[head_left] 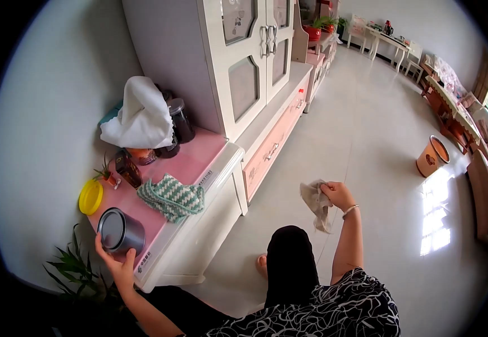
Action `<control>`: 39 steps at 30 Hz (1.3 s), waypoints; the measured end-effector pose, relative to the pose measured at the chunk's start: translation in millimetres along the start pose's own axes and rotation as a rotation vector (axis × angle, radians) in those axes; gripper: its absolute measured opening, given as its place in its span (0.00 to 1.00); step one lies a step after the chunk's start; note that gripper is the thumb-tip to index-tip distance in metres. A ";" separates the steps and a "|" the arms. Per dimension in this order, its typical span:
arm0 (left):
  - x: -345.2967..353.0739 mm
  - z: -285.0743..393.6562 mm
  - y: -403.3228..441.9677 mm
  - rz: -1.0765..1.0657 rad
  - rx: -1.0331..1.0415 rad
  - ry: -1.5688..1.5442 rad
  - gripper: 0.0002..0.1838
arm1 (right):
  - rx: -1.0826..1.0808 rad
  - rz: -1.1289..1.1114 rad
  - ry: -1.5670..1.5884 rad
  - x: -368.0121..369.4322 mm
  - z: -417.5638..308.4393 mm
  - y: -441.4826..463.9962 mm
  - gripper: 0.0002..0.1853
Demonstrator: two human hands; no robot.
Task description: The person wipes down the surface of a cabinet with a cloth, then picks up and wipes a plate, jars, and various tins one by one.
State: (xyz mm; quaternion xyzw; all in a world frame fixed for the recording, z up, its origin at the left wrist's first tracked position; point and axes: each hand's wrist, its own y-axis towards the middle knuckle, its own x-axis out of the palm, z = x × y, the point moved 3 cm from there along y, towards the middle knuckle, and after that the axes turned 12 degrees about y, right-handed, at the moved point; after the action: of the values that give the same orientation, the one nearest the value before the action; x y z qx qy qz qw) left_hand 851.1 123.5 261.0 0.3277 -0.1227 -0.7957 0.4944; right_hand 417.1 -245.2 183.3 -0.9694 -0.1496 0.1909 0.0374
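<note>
My left hand [119,268] is at the near side of a grey metal tin [131,232], fingers and thumb spread around its lower part. The tin sits at the near end of a pink-topped cabinet [213,145]. Out over the floor, my right hand [339,195] pinches a crumpled beige rag [314,203] that hangs down from the fingers. A green and white zigzag cloth [172,197] lies folded beside the tin. Behind the tin a yellow round lid [91,196] leans at the wall side.
Farther back on the cabinet stand a dark box [127,167], a small potted plant [108,175], a dark jar [181,121] and a white cloth [141,115] draped over things. A tall cupboard [249,62] adjoins it. An orange-brown bin [430,157] stands on the floor at right.
</note>
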 end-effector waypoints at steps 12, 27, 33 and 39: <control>-1.7 -0.2 -2.2 0.032 -0.044 0.063 0.43 | -0.400 0.292 0.638 -26.9 -151.1 97.8 0.13; 2.6 6.3 -4.7 0.085 -0.269 0.094 0.46 | -0.847 0.771 -0.408 29.8 -371.8 261.7 0.16; 2.1 5.7 -5.8 0.071 -0.255 0.128 0.45 | -0.591 0.428 -0.649 21.9 -375.4 283.8 0.23; 2.4 8.5 -6.0 0.122 -0.268 0.094 0.44 | -0.628 0.433 -0.526 21.9 -370.4 290.8 0.24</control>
State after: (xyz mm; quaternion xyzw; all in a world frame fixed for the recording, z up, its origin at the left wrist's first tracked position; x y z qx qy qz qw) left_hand 840.7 123.2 263.3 0.2877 -0.0120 -0.7571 0.5865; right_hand 657.9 -521.2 480.1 -0.8614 0.0014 0.3794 -0.3378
